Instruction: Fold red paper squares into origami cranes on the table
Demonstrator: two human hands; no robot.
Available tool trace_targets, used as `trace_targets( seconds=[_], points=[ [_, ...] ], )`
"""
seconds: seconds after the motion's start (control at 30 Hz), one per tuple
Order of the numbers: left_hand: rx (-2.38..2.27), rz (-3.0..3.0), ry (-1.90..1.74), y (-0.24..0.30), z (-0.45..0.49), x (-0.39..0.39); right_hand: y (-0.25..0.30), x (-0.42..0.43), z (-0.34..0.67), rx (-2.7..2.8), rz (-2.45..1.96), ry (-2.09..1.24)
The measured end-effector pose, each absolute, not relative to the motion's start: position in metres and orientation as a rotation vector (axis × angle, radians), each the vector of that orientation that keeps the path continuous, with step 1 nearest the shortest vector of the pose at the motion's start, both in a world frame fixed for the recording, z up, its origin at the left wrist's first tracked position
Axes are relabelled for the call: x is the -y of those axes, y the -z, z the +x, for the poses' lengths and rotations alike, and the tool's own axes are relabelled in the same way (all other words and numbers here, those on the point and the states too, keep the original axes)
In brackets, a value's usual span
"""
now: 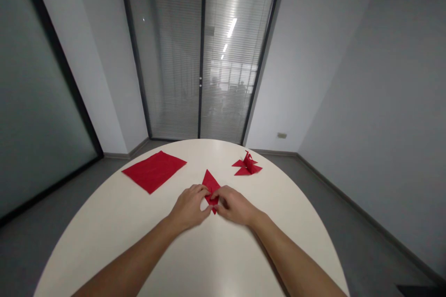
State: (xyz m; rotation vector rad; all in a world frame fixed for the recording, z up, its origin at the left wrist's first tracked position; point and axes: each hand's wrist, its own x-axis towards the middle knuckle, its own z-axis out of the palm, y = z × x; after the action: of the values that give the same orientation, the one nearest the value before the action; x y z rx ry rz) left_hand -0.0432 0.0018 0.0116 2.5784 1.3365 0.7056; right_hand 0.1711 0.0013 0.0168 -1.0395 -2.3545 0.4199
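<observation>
A red piece of folded paper (211, 181), narrow and diamond-shaped, lies on the table between my hands. On its left side, the fingertips of my left hand (191, 204) press on the paper, with the thumb near its lower point. My right hand (235, 204) has its fingers curled over the right side, pinching at the middle and lower part of the paper. Some of the folds are hidden under the fingertips.
A round white table (104, 241) fills the foreground. Flat red sheets of paper (154, 171) lie at its back left. A folded red paper figure with spread points (247, 166) stands at the back right. Beyond are glass doors with blinds (174, 65).
</observation>
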Motion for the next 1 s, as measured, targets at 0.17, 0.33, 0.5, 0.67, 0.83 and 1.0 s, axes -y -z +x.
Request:
trace_targets(
  seconds=[0.17,0.33,0.5,0.67,0.83,1.0],
  points=[
    [-1.332,2.551,-0.724,-0.0133,-0.0429,0.0,-0.0131,-0.0048,0.1773,2.386,-0.948,-0.444],
    [-1.316,2.531,-0.714,-0.0138,-0.0444,0.0005,-0.0142,-0.0051,0.1801,2.433,-0.894,-0.474],
    [-1.282,2.575,-0.729,-0.0125,-0.0465,0.0005,-0.0157,-0.0036,0.1776,2.378,-0.938,-0.478],
    [-1.286,2.587,-0.742,-0.009,-0.0465,-0.0024,-0.0115,-0.0055,0.1763,2.375,-0.958,-0.47],
    [-1.316,2.577,-0.739,-0.0076,-0.0443,-0.0033,-0.0113,-0.007,0.1799,2.401,-0.953,-0.491],
    [-1.307,2.568,-0.748,-0.0085,-0.0448,-0.0016,-0.0155,-0.0038,0.1785,2.375,-0.968,-0.516]
  ],
)
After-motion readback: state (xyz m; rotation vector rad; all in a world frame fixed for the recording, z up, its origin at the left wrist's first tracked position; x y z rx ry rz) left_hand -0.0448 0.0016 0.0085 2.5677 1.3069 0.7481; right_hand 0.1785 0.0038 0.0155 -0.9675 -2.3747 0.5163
